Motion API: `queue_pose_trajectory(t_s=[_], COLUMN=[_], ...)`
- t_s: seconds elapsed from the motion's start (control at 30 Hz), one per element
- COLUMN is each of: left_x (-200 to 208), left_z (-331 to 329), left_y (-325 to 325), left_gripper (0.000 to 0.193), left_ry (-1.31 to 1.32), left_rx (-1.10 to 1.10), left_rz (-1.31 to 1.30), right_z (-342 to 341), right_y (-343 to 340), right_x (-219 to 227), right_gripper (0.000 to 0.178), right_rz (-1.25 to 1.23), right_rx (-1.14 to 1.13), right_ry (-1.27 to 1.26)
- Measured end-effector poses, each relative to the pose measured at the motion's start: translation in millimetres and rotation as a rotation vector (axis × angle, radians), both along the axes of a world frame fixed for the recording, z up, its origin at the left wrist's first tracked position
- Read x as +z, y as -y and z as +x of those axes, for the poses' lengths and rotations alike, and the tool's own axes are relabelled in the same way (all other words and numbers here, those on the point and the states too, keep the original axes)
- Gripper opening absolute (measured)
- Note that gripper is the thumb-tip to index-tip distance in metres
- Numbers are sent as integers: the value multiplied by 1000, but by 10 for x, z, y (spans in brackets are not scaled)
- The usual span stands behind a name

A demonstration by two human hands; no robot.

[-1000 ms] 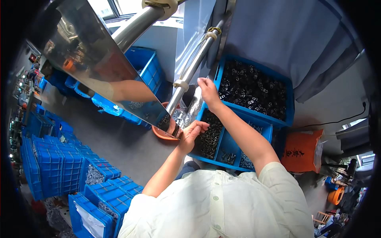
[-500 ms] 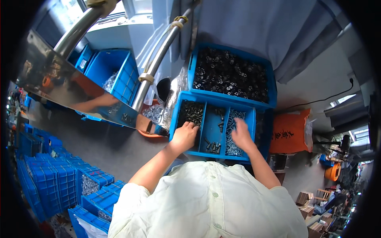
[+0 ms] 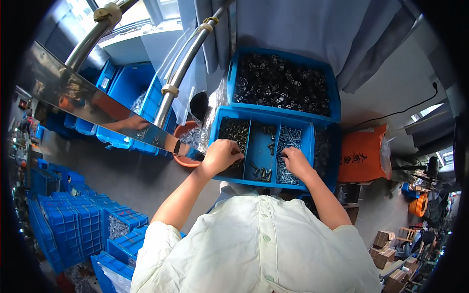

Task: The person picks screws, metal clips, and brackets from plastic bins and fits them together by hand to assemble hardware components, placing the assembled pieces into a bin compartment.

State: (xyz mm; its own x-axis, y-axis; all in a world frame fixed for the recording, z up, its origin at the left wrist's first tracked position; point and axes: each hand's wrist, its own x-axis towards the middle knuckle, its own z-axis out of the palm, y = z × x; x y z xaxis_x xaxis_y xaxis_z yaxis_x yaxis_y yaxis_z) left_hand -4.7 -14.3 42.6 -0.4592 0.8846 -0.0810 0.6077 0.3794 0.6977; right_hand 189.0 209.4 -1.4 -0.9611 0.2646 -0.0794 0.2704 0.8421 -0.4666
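A blue divided tray [image 3: 260,155] lies in front of me with three compartments. My left hand [image 3: 222,157] is over the near part of the left compartment, above small dark metal pieces [image 3: 233,131]. Its thumb and fingers are pinched together, and what they hold, if anything, cannot be made out. In the right compartment are many silver screws [image 3: 290,136]. My right hand [image 3: 298,163] is over them with its fingertips pinched; anything between them is too small to tell. Several screws with dark pieces on them [image 3: 262,174] lie in the middle compartment.
Behind the tray stands a blue bin of black parts with metal loops [image 3: 283,85]. An orange sack [image 3: 364,154] is to the right. At left are a shiny metal panel [image 3: 97,102], a steel pole [image 3: 178,78], an orange basin [image 3: 185,160] and stacked blue crates [image 3: 68,224].
My left hand has risen off the dark pieces, its fingers drawn into a pinch. My right hand, blurred before, has its fingertips lower and closed over the screws. The view has shifted slightly.
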Motion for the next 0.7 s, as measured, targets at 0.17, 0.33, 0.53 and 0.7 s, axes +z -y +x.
queue_pose_trajectory(t_s=[0.17, 0.33, 0.53, 0.7], left_x=[29, 74, -70, -196], left_z=[5, 24, 70, 494], left_y=[53, 123, -156, -610], left_gripper=[19, 18, 16, 21], left_ry=[147, 902, 1085, -670], left_rx=[74, 262, 142, -382], left_rz=[-12, 165, 187, -92], right_z=[-54, -127, -139, -243], right_y=[9, -141, 20, -180], right_x=[-77, 203, 898, 800], right_gripper=[13, 12, 16, 34], right_rz=[162, -111, -1711, -2053], right_rx=[105, -43, -812, -552], right_ry=[70, 37, -325, -197])
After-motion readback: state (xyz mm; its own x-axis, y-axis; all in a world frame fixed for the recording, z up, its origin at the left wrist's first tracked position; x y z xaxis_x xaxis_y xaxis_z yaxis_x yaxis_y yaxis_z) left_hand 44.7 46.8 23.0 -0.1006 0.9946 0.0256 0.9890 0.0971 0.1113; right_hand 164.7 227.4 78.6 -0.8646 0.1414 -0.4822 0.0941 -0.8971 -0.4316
